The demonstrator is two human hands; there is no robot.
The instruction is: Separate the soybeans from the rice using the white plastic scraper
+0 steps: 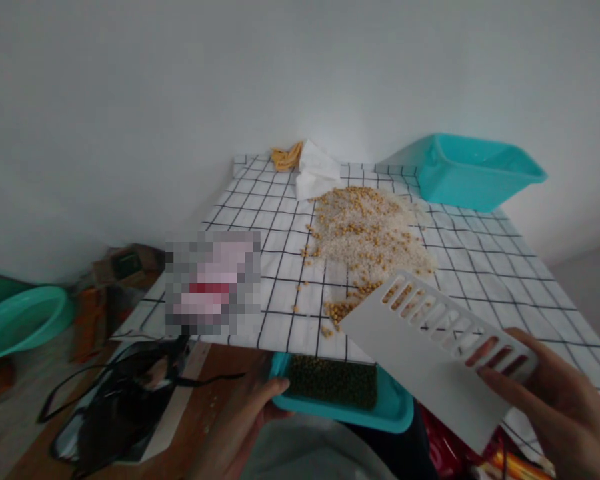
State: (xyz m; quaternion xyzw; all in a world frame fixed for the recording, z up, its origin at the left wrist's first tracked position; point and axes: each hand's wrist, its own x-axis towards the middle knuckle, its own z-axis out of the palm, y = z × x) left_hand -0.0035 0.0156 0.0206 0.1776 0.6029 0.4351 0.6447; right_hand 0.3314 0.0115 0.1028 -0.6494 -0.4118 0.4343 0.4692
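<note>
Low at the table's near edge, my left hand (pixel 250 417) grips the left end of a turquoise tray (pixel 397 417), thumb over its rim. Small dark green grains, perhaps mung beans (pixel 333 383), lie in the tray. My right hand (pixel 555 400) is closed on a flat white plastic sheet (pixel 405 353) with a row of slots along its upper side. That sheet slants over the cloth, its left corner beside some yellow beans (pixel 343 310). Farther back, more yellow beans are mixed with white rice grains (pixel 400 257) in a spread heap.
A turquoise bin (pixel 473 177) stands at the back right of the checked tablecloth (pixel 265 200). White tissue (pixel 317 170) and a tan cloth-like bundle (pixel 286 157) lie by the wall. A black bag (pixel 115 407) is at lower left, near a green basin (pixel 25 320).
</note>
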